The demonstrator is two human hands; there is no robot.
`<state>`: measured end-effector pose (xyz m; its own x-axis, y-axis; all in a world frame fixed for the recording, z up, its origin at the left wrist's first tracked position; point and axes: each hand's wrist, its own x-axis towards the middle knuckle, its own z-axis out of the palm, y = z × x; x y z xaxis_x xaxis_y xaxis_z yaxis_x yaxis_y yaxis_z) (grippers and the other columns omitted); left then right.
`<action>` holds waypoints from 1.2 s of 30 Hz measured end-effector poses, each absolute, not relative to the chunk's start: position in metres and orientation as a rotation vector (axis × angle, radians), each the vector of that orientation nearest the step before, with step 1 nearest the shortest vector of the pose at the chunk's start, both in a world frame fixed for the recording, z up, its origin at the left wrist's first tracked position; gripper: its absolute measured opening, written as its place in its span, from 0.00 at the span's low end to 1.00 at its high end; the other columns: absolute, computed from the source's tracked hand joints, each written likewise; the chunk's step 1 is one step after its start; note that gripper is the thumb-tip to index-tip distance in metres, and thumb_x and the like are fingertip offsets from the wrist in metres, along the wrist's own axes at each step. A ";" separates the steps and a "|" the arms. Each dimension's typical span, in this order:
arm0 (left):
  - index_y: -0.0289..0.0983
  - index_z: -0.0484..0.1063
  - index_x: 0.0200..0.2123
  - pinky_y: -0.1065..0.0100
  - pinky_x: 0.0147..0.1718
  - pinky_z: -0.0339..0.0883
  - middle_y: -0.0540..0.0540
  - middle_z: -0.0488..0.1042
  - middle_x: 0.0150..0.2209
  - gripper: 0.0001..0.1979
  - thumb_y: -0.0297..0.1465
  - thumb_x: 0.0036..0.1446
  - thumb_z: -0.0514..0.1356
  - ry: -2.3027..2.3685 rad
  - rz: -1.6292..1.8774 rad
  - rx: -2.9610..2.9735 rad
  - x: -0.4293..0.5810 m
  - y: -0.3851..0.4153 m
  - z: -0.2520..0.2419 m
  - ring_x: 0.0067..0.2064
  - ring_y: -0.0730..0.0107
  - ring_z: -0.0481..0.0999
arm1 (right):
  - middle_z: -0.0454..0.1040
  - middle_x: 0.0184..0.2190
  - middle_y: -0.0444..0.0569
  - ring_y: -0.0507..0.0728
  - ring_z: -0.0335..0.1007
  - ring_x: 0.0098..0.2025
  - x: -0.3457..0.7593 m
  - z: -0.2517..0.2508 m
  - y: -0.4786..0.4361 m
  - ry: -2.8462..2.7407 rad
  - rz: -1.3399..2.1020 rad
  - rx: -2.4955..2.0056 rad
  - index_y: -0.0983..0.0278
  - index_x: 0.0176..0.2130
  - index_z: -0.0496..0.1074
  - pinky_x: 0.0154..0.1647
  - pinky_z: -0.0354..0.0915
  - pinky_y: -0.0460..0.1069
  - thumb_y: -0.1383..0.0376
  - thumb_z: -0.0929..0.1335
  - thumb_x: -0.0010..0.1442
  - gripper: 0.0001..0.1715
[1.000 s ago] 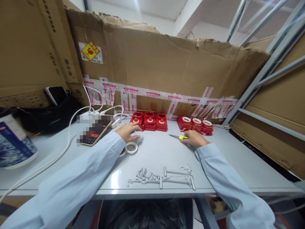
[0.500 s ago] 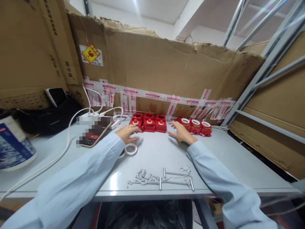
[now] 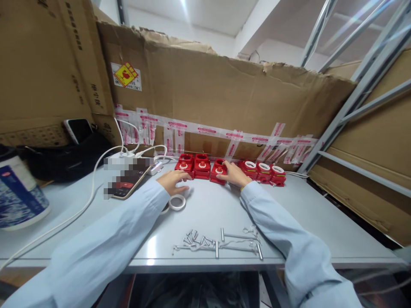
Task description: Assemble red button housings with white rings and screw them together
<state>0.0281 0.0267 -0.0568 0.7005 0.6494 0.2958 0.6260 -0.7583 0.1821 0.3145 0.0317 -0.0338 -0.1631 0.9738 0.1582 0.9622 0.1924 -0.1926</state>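
Observation:
Three red parts with round openings stand at the back centre: a left one (image 3: 184, 164), a middle one (image 3: 202, 167) and a right one (image 3: 218, 172). My right hand (image 3: 235, 174) has its fingers closed on the right one, which sits slightly forward and apart from the middle one. My left hand (image 3: 174, 181) is open beside the left one, fingers spread, holding nothing. Just below it a white ring (image 3: 177, 202) lies on the table, with another ring partly hidden by my sleeve. Three more red parts with white rings (image 3: 263, 172) stand to the right.
Screws (image 3: 192, 236) and metal T-shaped rods (image 3: 237, 248) lie near the front edge of the table (image 3: 321, 222). On the left are a phone (image 3: 133, 182), white cables, a black bag (image 3: 61, 156) and a blue-white tub (image 3: 19, 192). Cardboard (image 3: 224, 94) rises behind.
My right hand has moved left and taken hold of the right red part of the centre group, which has come forward and away from its neighbour. My left hand stays almost unchanged.

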 end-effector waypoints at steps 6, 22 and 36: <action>0.37 0.68 0.44 0.67 0.39 0.62 0.44 0.72 0.39 0.14 0.35 0.54 0.58 1.041 0.531 2.842 0.029 0.025 -0.055 0.40 0.66 0.72 | 0.67 0.42 0.55 0.61 0.66 0.43 0.322 -0.028 -0.013 -2.357 0.128 -1.718 0.62 0.51 0.61 0.42 0.60 0.51 0.49 0.67 0.51 0.33; 0.40 0.66 0.45 0.66 0.40 0.59 0.46 0.71 0.41 0.15 0.39 0.56 0.55 0.968 0.449 2.887 0.047 0.005 -0.060 0.43 0.64 0.70 | 0.72 0.33 0.48 0.56 0.66 0.31 0.304 -0.031 -0.057 -2.295 0.052 -1.541 0.64 0.43 0.64 0.31 0.58 0.49 0.47 0.69 0.48 0.29; 0.40 0.66 0.46 0.66 0.40 0.57 0.46 0.70 0.43 0.14 0.38 0.57 0.56 1.031 0.440 2.896 0.044 0.006 -0.058 0.44 0.65 0.70 | 0.60 0.56 0.55 0.60 0.57 0.58 0.328 -0.039 -0.031 -2.104 0.408 -1.324 0.60 0.56 0.56 0.57 0.54 0.58 0.48 0.68 0.50 0.39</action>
<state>0.0444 0.0055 -0.0576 0.7397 0.6239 0.2521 0.6137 -0.7792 0.1278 0.3275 -0.0309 -0.0391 -0.3116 0.8902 0.3323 0.7012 0.4514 -0.5519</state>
